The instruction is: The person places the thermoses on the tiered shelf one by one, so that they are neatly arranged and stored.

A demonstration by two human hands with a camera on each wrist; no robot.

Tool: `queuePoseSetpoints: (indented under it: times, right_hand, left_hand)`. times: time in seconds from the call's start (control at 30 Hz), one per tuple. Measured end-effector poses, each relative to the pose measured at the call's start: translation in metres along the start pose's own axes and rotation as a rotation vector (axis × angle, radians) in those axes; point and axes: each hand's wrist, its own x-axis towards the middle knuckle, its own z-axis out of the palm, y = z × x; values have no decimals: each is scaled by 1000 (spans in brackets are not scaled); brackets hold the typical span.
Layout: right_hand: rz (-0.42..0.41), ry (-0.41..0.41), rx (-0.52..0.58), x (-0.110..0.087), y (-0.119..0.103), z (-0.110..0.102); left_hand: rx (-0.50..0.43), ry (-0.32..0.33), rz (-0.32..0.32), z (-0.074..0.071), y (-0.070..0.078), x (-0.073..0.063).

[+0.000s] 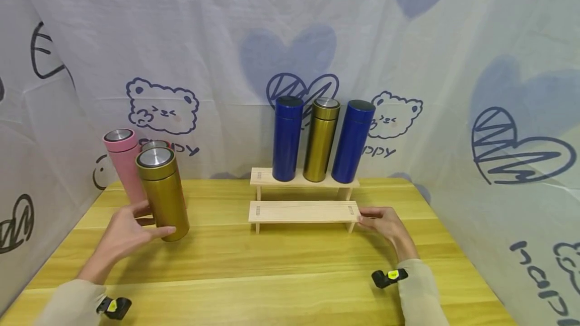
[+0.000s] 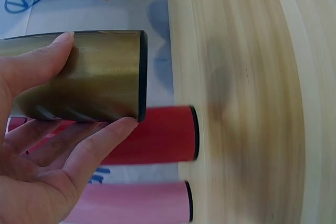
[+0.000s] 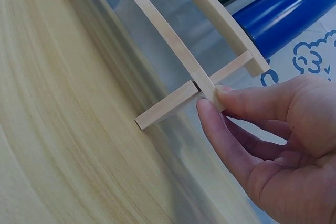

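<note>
My left hand [image 1: 129, 230] grips a gold thermos flask [image 1: 166, 200] low on its body. In the left wrist view the flask's base is raised off the table, apart from the red flask [image 2: 163, 135] and the pink flask [image 2: 136, 202] behind it. With finger and thumb my right hand [image 1: 385, 223] pinches the right end of the lower shelf of a two-step wooden stand [image 1: 303, 211]. On the upper step stand a blue flask [image 1: 287, 140], a gold flask [image 1: 320, 141] and another blue flask [image 1: 352, 142], side by side. The lower step is bare.
The stand sits toward the back of the wood-grain table [image 1: 254, 275]. A white curtain [image 1: 226, 39] with hearts and bears hangs behind and at both sides. The pink and red flasks stand at the table's back left.
</note>
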Motion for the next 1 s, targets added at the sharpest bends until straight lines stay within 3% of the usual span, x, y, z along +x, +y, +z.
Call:
queuePoseSetpoints:
  times: [0.3,0.57,1.0]
  right_hand:
    - [1,5,-9,2,3,-2]
    - [1,4,-17,0,2,1]
    - [-11,-12,9,-1,1,0]
  left_hand:
    - [-17,-10,31,20,21,7]
    - [-27,-6,96,33,35,12]
    - [-90,-63,95,55,61,23]
